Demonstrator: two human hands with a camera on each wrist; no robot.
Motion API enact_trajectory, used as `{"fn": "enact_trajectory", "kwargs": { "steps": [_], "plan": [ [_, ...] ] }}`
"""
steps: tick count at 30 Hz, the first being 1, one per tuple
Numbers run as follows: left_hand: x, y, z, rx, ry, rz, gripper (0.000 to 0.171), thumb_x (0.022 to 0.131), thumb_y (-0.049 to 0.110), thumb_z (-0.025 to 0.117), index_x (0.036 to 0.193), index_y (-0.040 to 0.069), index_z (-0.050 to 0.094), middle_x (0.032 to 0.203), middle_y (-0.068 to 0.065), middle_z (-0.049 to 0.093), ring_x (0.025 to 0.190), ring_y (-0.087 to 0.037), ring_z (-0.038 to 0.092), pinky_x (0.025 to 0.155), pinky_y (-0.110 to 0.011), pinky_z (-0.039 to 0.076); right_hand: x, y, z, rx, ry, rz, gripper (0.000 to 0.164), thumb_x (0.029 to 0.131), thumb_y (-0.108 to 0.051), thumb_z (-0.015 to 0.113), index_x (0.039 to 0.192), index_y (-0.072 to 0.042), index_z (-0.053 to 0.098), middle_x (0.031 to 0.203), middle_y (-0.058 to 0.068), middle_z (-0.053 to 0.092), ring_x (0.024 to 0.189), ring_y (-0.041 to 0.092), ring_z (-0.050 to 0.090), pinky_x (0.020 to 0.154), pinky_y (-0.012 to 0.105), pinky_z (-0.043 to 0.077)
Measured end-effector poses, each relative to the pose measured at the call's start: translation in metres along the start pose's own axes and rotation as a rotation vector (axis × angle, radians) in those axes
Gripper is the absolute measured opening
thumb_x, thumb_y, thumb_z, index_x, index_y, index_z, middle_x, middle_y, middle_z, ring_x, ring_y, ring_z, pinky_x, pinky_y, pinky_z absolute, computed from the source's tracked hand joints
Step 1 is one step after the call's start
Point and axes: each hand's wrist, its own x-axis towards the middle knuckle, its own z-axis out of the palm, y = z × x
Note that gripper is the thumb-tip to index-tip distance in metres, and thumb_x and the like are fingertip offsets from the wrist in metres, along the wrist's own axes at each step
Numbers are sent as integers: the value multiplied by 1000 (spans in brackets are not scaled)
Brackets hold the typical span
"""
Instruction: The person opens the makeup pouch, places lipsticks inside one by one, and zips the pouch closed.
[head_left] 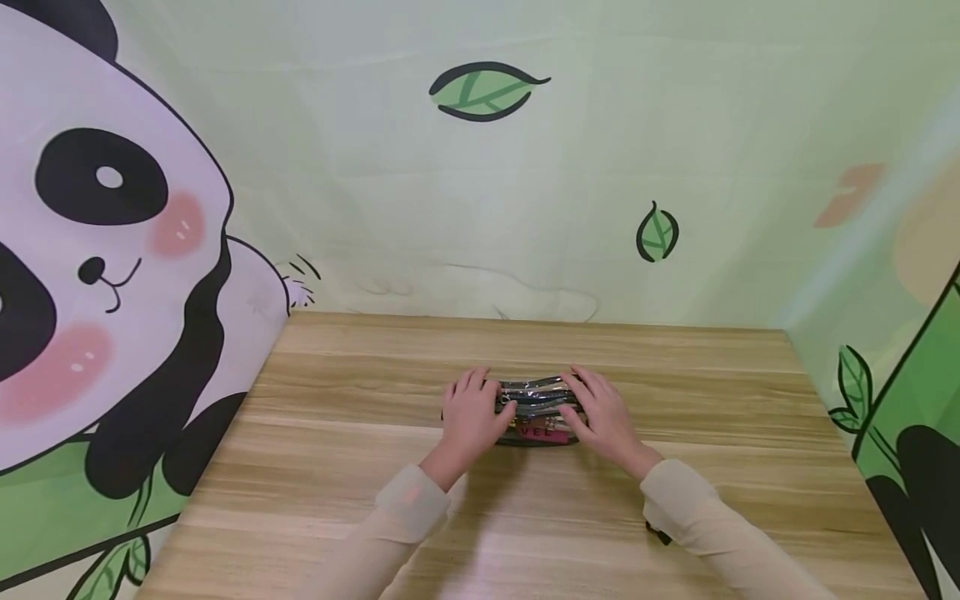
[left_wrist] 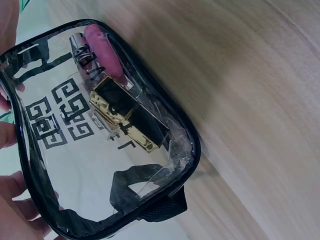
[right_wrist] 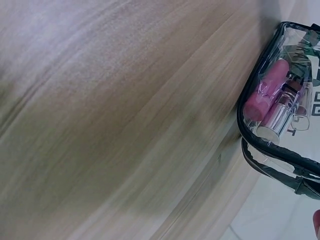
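A clear cosmetic bag (head_left: 542,398) with black piping and a zipped top stands on the wooden table between the two hands. My left hand (head_left: 471,417) grips its left end, fingers over the top and thumb on the near side. The right hand (head_left: 606,421) holds the opposite end in much the same way. Through the clear wall in the left wrist view show a gold-and-black lipstick tube (left_wrist: 129,112) and a pink tube (left_wrist: 104,52). The right wrist view shows the pink tube (right_wrist: 267,90) beside a silver-capped tube (right_wrist: 279,117), with only a fingertip of that hand at the edge.
The wooden table (head_left: 360,358) reaches back to a pale green wall cloth (head_left: 360,167) printed with leaves and a panda. A small dark item (head_left: 658,533) shows under the right sleeve cuff. A black strap (left_wrist: 167,207) sticks out from the bag's end.
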Motion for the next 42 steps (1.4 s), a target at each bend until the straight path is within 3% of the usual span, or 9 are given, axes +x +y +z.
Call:
{"fn": "enact_trajectory", "kwargs": {
  "steps": [7,18,24,29,34,42],
  "plan": [
    [1,2,-3,11,-41,5,25,83,41,52,84,18,61,127,-4,50,117,-23,43,94,-46,32,0,0,1,-18,5,-15,53,90,-43,35,120,-3,52,122,22,50,111,35,46,89,51,38],
    [-6,-9,0,-24,17,136,23,83,40,54,86,19,63,125,-3,52,117,-22,43,94,-48,33,-2,1,3,-16,34,-32,52,91,-42,34,119,-3,52,121,21,50,110,35,47,88,51,39],
    [-7,-14,0,-90,59,180,16,79,29,56,85,16,64,122,-6,54,116,-24,46,93,-48,34,-1,2,4,-16,41,-34,53,91,-43,32,119,-2,53,120,21,50,109,35,47,88,51,39],
    [-6,-12,-3,-117,82,159,15,78,22,56,82,13,67,118,-8,57,113,-25,49,93,-47,36,-2,2,5,-23,33,-30,54,91,-44,31,119,-3,53,120,22,51,109,35,47,88,51,39],
    [-3,-9,-7,-114,61,128,13,78,19,59,82,12,69,116,-7,59,112,-25,51,92,-46,39,-2,2,6,-22,41,-34,53,91,-43,32,119,-3,53,120,21,50,109,35,47,89,51,38],
    [-1,-7,-8,-1,70,129,14,82,23,58,83,16,70,112,0,62,106,-19,54,85,-41,42,-1,0,3,-16,35,-29,55,91,-45,30,119,-3,53,119,21,51,108,35,48,88,51,39]
  ]
}}
